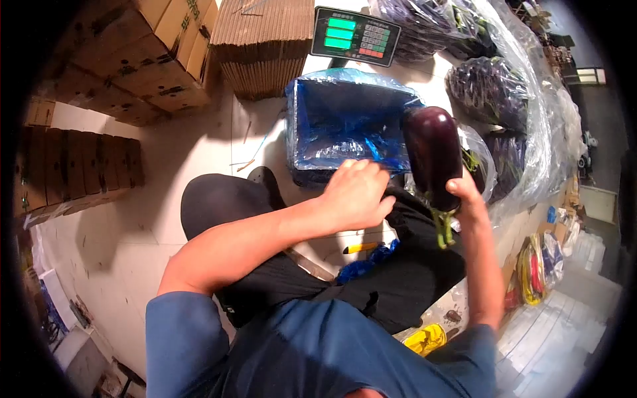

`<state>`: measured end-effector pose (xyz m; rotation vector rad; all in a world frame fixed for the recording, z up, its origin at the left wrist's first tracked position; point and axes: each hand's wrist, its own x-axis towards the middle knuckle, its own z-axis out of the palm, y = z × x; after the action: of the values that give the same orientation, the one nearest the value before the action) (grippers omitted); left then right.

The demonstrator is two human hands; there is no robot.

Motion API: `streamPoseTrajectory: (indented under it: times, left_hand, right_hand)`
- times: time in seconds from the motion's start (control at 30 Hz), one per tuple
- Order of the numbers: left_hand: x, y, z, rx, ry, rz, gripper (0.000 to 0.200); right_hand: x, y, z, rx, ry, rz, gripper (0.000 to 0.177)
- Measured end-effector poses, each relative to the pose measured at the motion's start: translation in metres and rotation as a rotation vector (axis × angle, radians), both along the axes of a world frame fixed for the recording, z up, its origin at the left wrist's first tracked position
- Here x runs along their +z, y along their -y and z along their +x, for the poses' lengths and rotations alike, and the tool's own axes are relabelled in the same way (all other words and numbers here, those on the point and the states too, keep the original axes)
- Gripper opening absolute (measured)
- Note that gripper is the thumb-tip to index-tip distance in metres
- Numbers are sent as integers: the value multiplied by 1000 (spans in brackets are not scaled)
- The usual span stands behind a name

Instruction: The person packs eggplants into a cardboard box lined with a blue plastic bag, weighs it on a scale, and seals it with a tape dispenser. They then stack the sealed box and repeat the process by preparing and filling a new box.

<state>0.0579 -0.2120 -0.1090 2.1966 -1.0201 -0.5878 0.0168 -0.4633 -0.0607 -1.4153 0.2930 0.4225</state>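
My right hand grips a large dark purple eggplant near its stem end, with the thumb on its side. The eggplant is upright, blunt end up, and its green stem hangs below the hand. My left hand is palm down at the near edge of a bin lined with blue plastic. Its thumb stands apart from the loosely bent fingers, whose tips are partly hidden; I see nothing held there. A scale display with green lit readouts rises behind the bin.
Bagged eggplants lie at the right under clear plastic. Flattened cardboard is stacked at the back, with cardboard boxes at the left. Between my legs lie a yellow-handled tool and crumpled blue plastic. A yellow bag sits beside my right leg.
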Motion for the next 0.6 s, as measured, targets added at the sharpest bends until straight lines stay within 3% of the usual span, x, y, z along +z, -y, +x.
streamPoseTrajectory:
  times: [0.1,0.2,0.23,0.33,0.47,0.5,0.6]
  left_hand:
    - [-36,-12,4,57,550,51,44]
    - [-20,-19,26,-150,213,397,32]
    - [-27,-22,29,-159,253,398,18]
    - [-46,-29,38,-115,290,354,13]
    - [-54,-34,50,-119,70,301,16]
    - [-54,-36,54,-129,23,283,17]
    - [-58,-36,55,-142,-13,249,17]
  right_hand:
    - [21,-15,60,319,-25,-170,112]
    - [8,-27,113,624,-220,-387,119]
    - [-6,-36,132,730,-274,-407,119]
    - [-63,-60,171,935,-328,-432,119]
    - [-113,-97,190,1051,-430,-467,120]
    - [-122,-102,191,1060,-425,-504,121]
    - [-143,-109,192,1145,-64,-746,118]
